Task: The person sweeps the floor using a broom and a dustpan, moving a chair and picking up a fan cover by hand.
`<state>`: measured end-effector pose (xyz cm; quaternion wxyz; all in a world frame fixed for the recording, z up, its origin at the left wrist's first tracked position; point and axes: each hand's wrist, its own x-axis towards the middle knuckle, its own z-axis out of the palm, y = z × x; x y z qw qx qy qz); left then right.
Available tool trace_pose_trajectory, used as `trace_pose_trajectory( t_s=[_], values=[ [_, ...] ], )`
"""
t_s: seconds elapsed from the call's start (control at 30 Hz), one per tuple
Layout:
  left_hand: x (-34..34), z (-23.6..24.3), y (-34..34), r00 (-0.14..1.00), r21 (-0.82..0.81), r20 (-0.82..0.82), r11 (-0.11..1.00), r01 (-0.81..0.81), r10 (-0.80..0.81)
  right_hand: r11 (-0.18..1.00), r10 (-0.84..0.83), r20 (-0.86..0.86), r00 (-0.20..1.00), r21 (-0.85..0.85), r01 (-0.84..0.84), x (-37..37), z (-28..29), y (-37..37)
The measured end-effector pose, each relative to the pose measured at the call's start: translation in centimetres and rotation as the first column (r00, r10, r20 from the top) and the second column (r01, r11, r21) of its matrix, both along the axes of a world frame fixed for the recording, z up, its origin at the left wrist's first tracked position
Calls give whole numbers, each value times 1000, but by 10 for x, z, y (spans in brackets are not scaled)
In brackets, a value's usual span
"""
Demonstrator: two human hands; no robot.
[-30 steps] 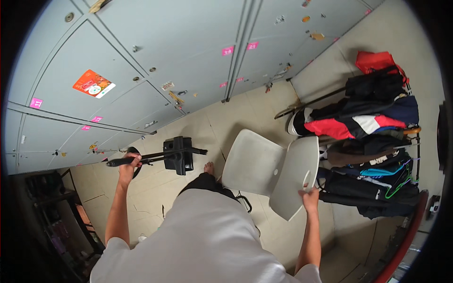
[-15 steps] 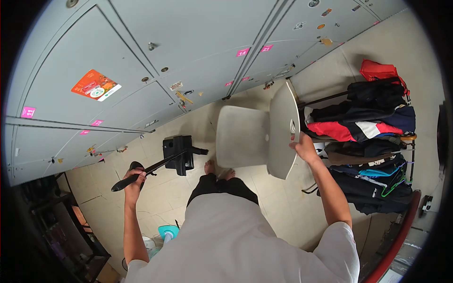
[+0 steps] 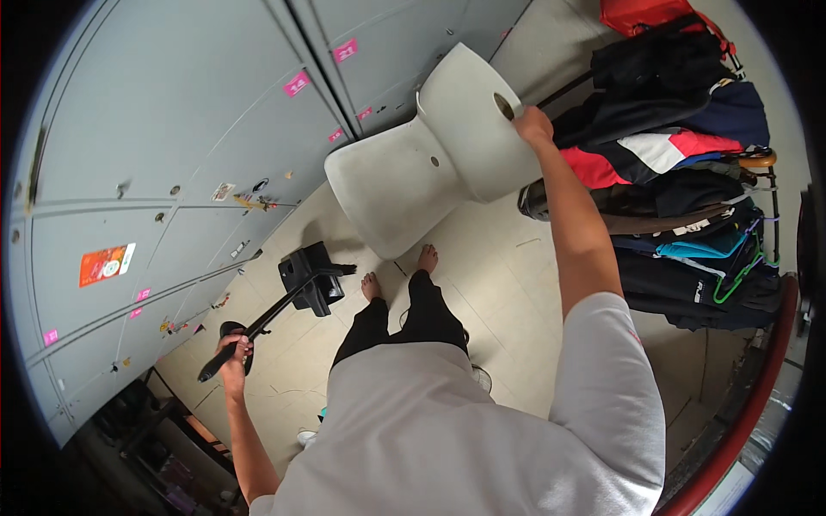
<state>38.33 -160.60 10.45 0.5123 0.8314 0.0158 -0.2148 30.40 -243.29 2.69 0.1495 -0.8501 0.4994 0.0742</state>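
Note:
My left hand (image 3: 233, 358) is closed round the long black handles of a broom and dustpan set. The black dustpan (image 3: 300, 268) hangs low over the floor or rests on it; I cannot tell which. Dark broom bristles (image 3: 343, 269) stick out at its side. With my arm stretched forward, my right hand (image 3: 533, 127) grips the edge of a pale grey plastic chair's (image 3: 391, 181) backrest, beside its oval hole. The chair is turned at an angle, its seat close to the lockers, ahead of my bare feet. Its legs are hidden.
Grey metal lockers (image 3: 198, 112) with stickers line the front and left. To the right stands a rack of hanging clothes (image 3: 671, 189), with a red bag (image 3: 641, 15) at its far end. A curved red rail (image 3: 757, 404) is at the lower right, and a dark shelf (image 3: 163, 447) at the lower left.
The chair has moved forward and left toward the lockers and turned, my right hand still on its backrest. My feet have stepped apart, and my view has turned. My left hand keeps its hold.

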Motion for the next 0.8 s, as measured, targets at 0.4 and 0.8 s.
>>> trace_pose_trajectory(
  t_s=[0.4, 0.8],
  values=[
    [-35, -2, -127, 996, 107, 77, 994, 39, -47, 918, 166, 425, 890, -397, 18, -34, -16, 25],
    [-49, -62, -95, 905, -641, -370, 763, -86, -209, -193, 45, 507, 861, 850, -490, 2, 102, 556]
  ],
)
